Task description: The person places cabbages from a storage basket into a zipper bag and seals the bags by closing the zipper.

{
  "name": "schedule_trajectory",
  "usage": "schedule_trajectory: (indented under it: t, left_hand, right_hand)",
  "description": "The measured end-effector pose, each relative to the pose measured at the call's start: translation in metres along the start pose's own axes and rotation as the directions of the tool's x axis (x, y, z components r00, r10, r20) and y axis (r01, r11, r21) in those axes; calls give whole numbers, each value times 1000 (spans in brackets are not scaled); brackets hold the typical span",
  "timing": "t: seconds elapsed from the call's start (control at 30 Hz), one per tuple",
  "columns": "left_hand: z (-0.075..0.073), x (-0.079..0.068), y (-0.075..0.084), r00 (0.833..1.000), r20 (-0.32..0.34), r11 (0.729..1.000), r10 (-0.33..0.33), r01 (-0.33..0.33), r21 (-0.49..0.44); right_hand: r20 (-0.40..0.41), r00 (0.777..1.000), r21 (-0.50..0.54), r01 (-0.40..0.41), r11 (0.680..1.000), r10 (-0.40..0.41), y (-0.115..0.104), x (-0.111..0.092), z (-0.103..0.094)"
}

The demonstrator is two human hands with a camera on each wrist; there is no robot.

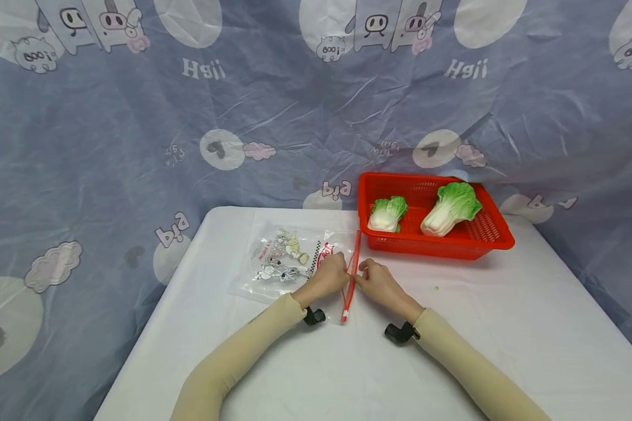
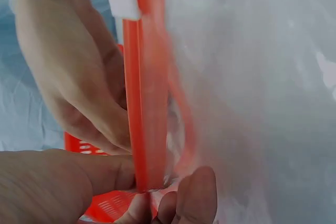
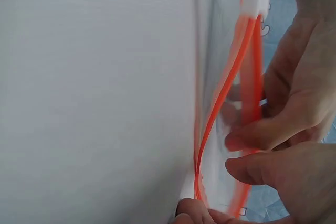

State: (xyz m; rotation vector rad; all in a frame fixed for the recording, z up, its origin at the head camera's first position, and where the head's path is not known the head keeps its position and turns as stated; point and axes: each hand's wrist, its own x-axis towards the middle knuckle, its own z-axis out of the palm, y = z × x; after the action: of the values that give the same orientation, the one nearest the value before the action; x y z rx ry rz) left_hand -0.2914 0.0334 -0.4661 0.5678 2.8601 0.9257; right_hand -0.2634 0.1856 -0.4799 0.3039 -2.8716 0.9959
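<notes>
Tan sleeves (image 1: 237, 359) slant inward; left hand (image 1: 329, 276), fingers together, pinches a clear bag (image 1: 289, 263) by its red zip (image 1: 355, 257); right hand (image 1: 383, 287) curls fingers at the parted edge, thumb spread.

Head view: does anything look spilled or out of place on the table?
A tiny green speck lies on the white tabletop beside the right hand, odd because both leafy vegetables sit in the red basket.

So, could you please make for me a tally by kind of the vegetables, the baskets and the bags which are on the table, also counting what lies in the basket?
Leafy vegetables: 2
Red basket: 1
Clear bag: 1
Total: 4
</notes>
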Motion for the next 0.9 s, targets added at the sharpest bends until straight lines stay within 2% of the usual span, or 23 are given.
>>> schedule_trajectory:
  t: [0.23, 0.37, 0.53, 0.67, 0.77, 0.9]
  left_hand:
    - [-21, -12, 2, 1000, -24, 996, -5, 3, -87]
    - [-37, -19, 2, 999, -32, 983, -16, 10, -182]
    - [-60, -24, -1, 994, -103, 966, -32, 4, -258]
    - [-84, -29, -3, 980, -195, 946, -44, -22, -323]
    - [-102, -34, -4, 962, -267, 931, -59, -44, -363]
    - [-123, -41, -4, 940, -334, 927, -70, -62, -369]
  right_hand:
    - [19, 1000, 108, -20, 994, 18, -4, 18, 6]
    - [-2, 1000, 133, -21, 991, 21, -6, 28, 13]
    - [2, 999, 148, -49, 988, 49, -6, 37, 20]
    - [1, 998, 132, -64, 989, 64, -5, 42, 23]
    - [-3, 998, 117, -67, 991, 68, -5, 44, 23]
    - [3, 998, 93, -62, 994, 62, -8, 45, 22]
